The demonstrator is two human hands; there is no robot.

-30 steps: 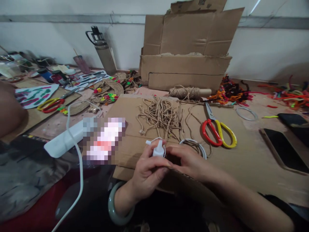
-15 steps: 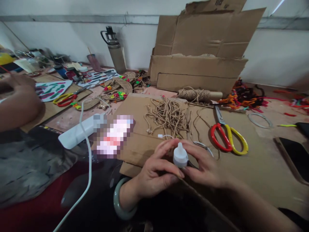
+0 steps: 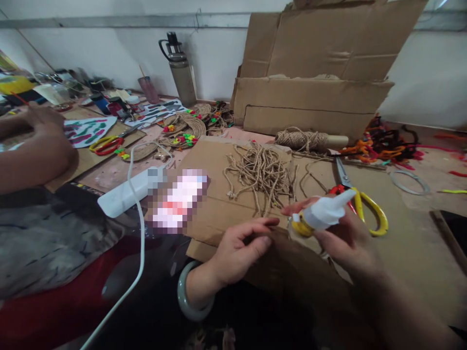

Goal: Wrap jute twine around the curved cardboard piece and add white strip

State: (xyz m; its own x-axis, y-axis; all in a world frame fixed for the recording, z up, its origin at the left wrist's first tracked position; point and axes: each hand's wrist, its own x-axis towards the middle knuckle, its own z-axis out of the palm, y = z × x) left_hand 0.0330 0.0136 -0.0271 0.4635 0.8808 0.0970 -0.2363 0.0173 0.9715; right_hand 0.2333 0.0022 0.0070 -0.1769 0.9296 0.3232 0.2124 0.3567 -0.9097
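My right hand is wrapped round a small white glue bottle with a yellow band near its lower end. The bottle is tilted, its pointed nozzle aimed up and to the right. My left hand, with a pale bangle at the wrist, has its fingers curled at the edge of a brown cardboard piece held over my lap. Just beyond both hands lies a heap of cut twine pieces on a cardboard sheet. Scissors with red and yellow handles lie behind my right hand.
A phone and a white power strip with a cable lie left. Behind are a twine roll, folded cardboard and a bottle. Colourful yarn lies right. A co-worker's arm is at far left.
My right hand has moved right with the glue bottle, away from my left hand. The bottle has gone from upright to tilted. The view has shifted slightly.
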